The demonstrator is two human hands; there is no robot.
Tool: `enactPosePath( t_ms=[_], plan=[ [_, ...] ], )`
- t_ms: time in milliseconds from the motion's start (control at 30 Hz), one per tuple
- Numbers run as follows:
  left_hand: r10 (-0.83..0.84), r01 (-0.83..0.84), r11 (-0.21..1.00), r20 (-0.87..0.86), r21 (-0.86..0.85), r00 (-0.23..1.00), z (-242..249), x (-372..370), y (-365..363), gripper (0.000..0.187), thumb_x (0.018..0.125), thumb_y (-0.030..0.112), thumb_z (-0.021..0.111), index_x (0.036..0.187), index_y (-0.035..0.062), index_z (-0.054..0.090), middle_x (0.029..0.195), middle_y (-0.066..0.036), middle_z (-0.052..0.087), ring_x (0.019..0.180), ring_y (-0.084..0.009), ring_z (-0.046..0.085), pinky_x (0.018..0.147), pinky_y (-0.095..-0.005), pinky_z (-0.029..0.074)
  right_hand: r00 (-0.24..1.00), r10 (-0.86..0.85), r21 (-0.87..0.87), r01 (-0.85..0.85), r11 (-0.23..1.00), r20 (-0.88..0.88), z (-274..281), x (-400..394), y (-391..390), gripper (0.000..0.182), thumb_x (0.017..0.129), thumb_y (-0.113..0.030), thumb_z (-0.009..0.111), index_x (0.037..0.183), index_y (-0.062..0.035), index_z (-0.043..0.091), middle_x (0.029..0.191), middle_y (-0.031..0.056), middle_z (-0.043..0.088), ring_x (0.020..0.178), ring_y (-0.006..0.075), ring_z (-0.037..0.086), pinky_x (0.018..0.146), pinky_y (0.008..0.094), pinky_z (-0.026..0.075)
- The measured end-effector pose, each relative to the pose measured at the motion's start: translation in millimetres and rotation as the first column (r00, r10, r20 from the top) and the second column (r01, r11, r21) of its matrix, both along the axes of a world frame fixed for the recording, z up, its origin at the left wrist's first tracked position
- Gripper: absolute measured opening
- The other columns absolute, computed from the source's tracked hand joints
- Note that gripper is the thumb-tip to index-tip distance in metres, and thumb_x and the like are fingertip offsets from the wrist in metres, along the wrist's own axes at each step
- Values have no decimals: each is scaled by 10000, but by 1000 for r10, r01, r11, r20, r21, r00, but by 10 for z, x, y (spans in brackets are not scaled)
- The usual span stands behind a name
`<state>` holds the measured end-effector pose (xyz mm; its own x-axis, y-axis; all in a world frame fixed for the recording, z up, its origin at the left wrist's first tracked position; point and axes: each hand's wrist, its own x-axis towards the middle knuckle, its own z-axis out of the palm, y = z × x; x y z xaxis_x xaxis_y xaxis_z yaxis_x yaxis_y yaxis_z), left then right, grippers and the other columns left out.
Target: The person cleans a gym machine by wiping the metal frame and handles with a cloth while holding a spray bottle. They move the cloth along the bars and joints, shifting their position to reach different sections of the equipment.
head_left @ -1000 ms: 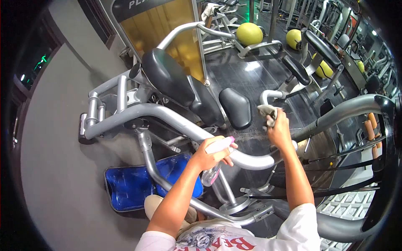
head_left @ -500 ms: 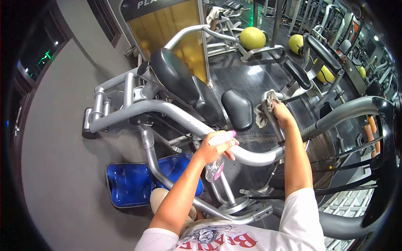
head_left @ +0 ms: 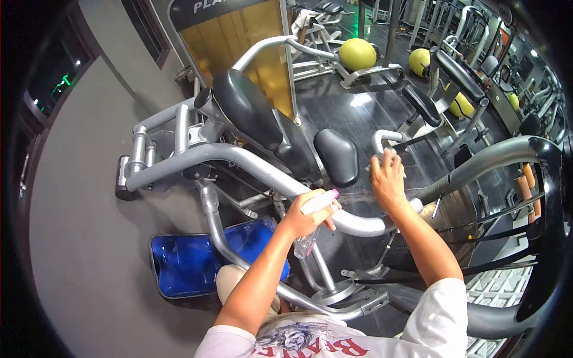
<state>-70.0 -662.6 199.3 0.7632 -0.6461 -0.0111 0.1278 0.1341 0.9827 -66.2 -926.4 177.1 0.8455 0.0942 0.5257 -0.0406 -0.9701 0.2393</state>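
My left hand (head_left: pixel 310 213) is wrapped around a spray bottle (head_left: pixel 305 244) with a clear body and a white and pink trigger head, right beside the curved grey tube (head_left: pixel 262 170) of an exercise machine. My right hand (head_left: pixel 389 182) lies over the machine's handle (head_left: pixel 387 136), with its fingers bent and pointing away from me. Only pale bits of the cloth show around its fingers; the rest is hidden under the hand. Left of that hand is a black padded seat (head_left: pixel 338 156), and a longer black backrest (head_left: pixel 248 107) rises behind it.
A blue pad (head_left: pixel 185 262) lies low by the machine's frame at left. A thick grey arm (head_left: pixel 489 158) of the machine curves along the right side. Yellow exercise balls (head_left: pixel 358 55) and other gym machines stand farther back. A grey wall (head_left: pixel 77 197) runs along the left.
My right hand has moved down the handle toward me, and its elbow has swung outward. The cloth, plainly visible before, is now mostly covered. My left hand stays nearly still with the spray bottle.
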Motion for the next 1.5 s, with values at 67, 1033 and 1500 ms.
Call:
enactPosePath(
  t_ms=[67, 1033, 1500],
  plan=[
    [2, -2, 1000, -25, 13, 1000, 48, -1, 10, 209, 946, 157, 624, 1007, -43, 630, 893, -132, 708, 686, -237, 733, 607, -330, 582, 997, 58, -222, -68, 973, -50, -115, 263, -7, 325, 886, -220, 566, 1123, -13, 650, 1339, 184, 513, 1201, 376, 487, 949, 478, 424],
    [23, -35, 998, -188, -58, 982, 52, 65, 49, 294, 970, 87, 578, 1213, -77, 600, 1063, -146, 685, 995, -309, 730, 667, -313, 617, 408, -84, -115, -53, 992, -909, -23, 973, 275, 353, 726, -296, 713, 1008, -97, 784, 1076, 145, 747, 1026, 315, 719, 930, 437, 539],
    [43, -44, 999, -110, -4, 993, 54, -32, 14, 209, 946, 68, 539, 1116, -48, 575, 1346, -193, 612, 963, -332, 736, 703, -364, 617, 997, 47, 778, 25, 628, -69, 236, 63, -221, 289, 888, -85, 618, 1168, -17, 603, 1132, 247, 633, 1081, 437, 601, 943, 480, 477]
  ],
)
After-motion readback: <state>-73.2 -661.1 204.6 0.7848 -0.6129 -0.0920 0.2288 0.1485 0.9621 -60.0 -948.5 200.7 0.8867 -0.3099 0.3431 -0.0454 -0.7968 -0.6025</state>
